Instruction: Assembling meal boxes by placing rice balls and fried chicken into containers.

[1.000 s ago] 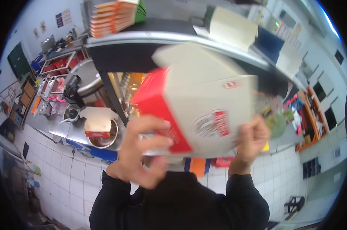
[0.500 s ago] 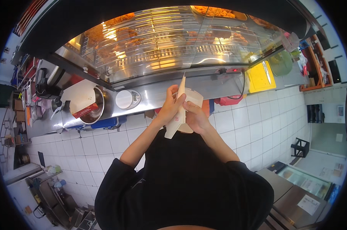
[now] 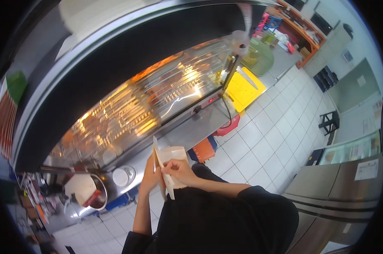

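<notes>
A cream paper food carton [image 3: 173, 154], partly unfolded, is held upright in front of my chest, close to the steel counter. Along its left outer panel, my left hand [image 3: 150, 177] is wrapped with the fingers closed on it. My right hand [image 3: 177, 171] has its fingertips pinched on the edge of a panel near the carton's middle. One panel stands up tall and narrow on the left, while a wider one spreads out behind my right hand. My left fingertips are partly hidden behind the cardboard.
Beyond the counter [image 3: 187, 135] stands a lit glass food warmer [image 3: 128, 101]. A knife [image 3: 247, 78] lies on a yellow cutting board [image 3: 242, 95] at right. A white round scale [image 3: 122, 176] and a steel pot [image 3: 102, 199] stand at left. A black stool [image 3: 329, 122] is on the tiled floor.
My view has turned, so the warmer and counter now slant. The carton has opened wider on its right side. My right hand's fingers have shifted to a pinch on its panel edge.
</notes>
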`<state>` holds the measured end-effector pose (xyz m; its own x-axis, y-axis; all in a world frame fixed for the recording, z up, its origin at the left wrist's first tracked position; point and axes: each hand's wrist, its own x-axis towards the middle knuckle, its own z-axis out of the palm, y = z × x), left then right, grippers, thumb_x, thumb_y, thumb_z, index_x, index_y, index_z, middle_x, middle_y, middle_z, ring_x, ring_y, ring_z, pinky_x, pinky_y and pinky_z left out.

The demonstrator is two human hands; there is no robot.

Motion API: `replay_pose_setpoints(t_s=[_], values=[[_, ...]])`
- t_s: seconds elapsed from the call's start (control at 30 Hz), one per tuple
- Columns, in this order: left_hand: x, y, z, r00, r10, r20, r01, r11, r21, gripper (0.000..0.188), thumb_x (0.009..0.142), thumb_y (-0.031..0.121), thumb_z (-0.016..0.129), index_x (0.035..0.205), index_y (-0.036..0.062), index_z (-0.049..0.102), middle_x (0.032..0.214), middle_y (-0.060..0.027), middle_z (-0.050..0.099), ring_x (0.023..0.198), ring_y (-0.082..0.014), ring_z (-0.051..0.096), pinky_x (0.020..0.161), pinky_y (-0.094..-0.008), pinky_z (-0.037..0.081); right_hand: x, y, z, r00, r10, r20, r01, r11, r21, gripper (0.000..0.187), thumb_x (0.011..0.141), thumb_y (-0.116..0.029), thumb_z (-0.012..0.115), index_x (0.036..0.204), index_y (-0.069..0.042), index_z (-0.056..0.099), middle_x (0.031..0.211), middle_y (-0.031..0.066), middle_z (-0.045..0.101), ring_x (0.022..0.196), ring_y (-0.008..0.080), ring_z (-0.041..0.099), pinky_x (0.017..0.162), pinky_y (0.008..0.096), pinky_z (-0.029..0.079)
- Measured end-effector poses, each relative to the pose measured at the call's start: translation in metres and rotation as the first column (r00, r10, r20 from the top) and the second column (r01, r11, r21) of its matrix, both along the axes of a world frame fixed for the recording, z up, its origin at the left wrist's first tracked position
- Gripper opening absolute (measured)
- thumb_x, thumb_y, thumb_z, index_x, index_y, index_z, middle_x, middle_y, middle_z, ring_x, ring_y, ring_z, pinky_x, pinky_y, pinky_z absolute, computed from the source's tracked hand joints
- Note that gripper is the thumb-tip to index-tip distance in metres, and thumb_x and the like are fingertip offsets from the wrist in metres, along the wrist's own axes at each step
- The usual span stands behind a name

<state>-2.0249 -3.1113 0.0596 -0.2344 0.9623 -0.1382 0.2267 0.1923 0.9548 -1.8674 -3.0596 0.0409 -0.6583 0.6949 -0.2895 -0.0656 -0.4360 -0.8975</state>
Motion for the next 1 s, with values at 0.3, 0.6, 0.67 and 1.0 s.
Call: replay_pose_setpoints(t_s=[0.3, 0.6, 0.67, 1.0], values=[[0.007, 0.042, -0.017, 0.998, -0.026, -0.055, 0.024, 0.999, -0.044, 0.048, 0.08, -0.004, 0.042, 0.126, -0.0014, 0.055, 0.116, -0.0198, 0.065, 0.11, -0.031, 0.061, 0.096, -0.0374, 0.046, 0.073, 0.054, 0.057, 0.943, 0.204, -0.264, -0.153, 0.967, 0.202, 0.017, 0.093, -0.009, 0.066, 0.082, -0.004, 0.055, 0.112, 0.0051, 0.058, 0.106, 0.0096, 0.057, 0.085, 0.0279, 0.05], [-0.064, 0.041, -0.021, 0.49, -0.182, -0.853, -0.242, 0.911, -0.333, 0.032, 0.087, 0.01, 0.054, 0.115, 0.0185, 0.069, 0.11, -0.0095, 0.065, 0.11, -0.0305, 0.058, 0.091, -0.0576, 0.04, 0.142, 0.128, 0.044, 0.901, -0.247, -0.357, 0.08, 0.902, -0.423, 0.008, 0.094, -0.008, 0.059, 0.087, -0.007, 0.055, 0.094, 0.0042, 0.061, 0.09, 0.0094, 0.059, 0.074, 0.027, 0.051], [-0.071, 0.04, -0.025, 0.416, -0.107, -0.903, -0.252, 0.941, -0.228, 0.023, 0.089, 0.016, 0.058, 0.108, 0.0191, 0.07, 0.108, -0.0069, 0.064, 0.109, -0.0274, 0.056, 0.098, -0.0581, 0.032, 0.13, 0.136, 0.031, 0.898, -0.289, -0.33, 0.101, 0.868, -0.486, 0.007, 0.095, -0.009, 0.058, 0.088, -0.006, 0.056, 0.093, 0.005, 0.062, 0.088, 0.0118, 0.061, 0.076, 0.0287, 0.053], [-0.037, 0.004, -0.034, 0.129, 0.355, -0.926, -0.482, 0.838, 0.254, 0.049, 0.081, 0.014, 0.065, 0.127, 0.0069, 0.052, 0.138, -0.0182, 0.038, 0.134, -0.0355, 0.033, 0.108, -0.0604, 0.018, 0.012, 0.168, -0.093, 0.999, 0.022, -0.032, -0.027, 0.987, -0.157, 0.022, 0.094, -0.025, 0.054, 0.099, -0.005, 0.062, 0.098, 0.0098, 0.065, 0.091, 0.0241, 0.065, 0.083, 0.0376, 0.052]])
